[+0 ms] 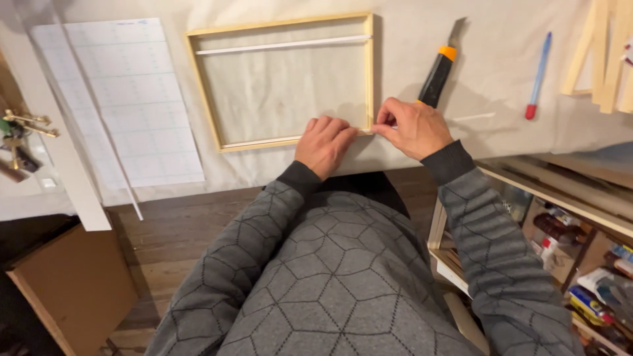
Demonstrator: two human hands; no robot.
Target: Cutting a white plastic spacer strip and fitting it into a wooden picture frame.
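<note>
The wooden frame (212, 125) lies flat on the cloth-covered table (501, 72), and both hands sit at its near right corner. The left hand (323, 144) has its fingers curled down and presses on the bottom edge, which looks like a way to keep the frame from sliding. The right hand (412, 126) pinches a thin white strip (264, 141) at the corner with its fingertips — the black and orange knife (436, 76) lies just behind it, close by, and the blue pen (538, 76) is farther right.

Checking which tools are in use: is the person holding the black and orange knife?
No: the knife lies untouched on the cloth beyond the right hand, which pinches the wooden frame corner.
</note>
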